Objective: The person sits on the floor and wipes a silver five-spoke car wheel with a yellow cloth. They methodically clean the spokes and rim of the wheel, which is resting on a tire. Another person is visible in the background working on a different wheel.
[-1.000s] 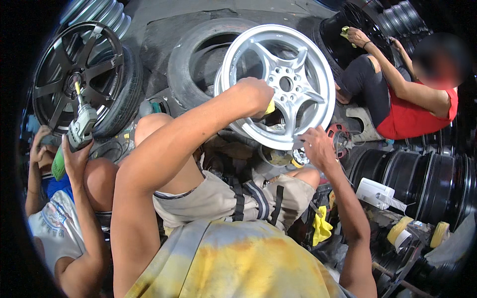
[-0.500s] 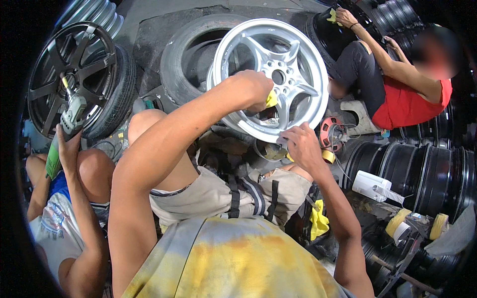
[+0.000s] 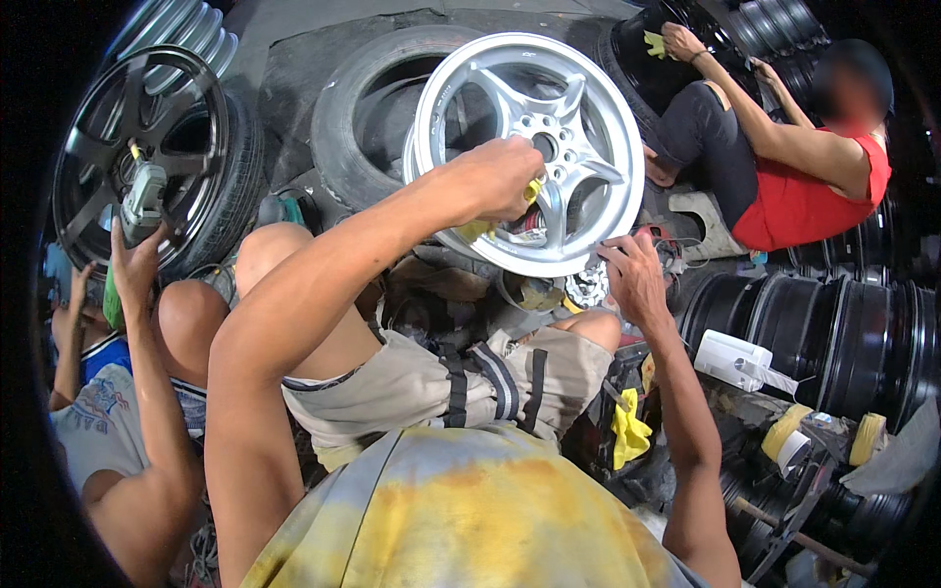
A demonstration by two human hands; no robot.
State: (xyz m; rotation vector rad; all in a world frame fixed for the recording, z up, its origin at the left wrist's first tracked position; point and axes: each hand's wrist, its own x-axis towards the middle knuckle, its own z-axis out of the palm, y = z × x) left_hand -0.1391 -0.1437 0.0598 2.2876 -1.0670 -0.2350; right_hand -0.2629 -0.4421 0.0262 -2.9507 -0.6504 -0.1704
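A silver five-spoke alloy wheel (image 3: 625, 167) stands tilted before me. My left hand (image 3: 505, 178) is closed over its spokes, left of the hub, gripping a yellow cloth (image 3: 532, 190) that pokes out below the fingers. At the wheel's lower right edge, the bent fingers of my right hand (image 3: 635, 279) press a small dark grey piece (image 3: 593, 258) against the rim. That piece looks like a scrap of sheet; its kind is unclear. Part of the wheel's left side is covered by my left forearm.
Behind the wheel lies a tyre (image 3: 338, 127). At left, a person holds a green and grey power tool (image 3: 145, 196) against a dark wheel (image 3: 74, 186). A person in red (image 3: 814, 196) wipes a black wheel at right. Black rims (image 3: 804, 328) and a yellow cloth (image 3: 630, 431) lie nearer.
My right hand has moved right and slightly up along the rim's edge. My left hand stays near the hub, with more yellow cloth showing. The left person's tool has shifted.
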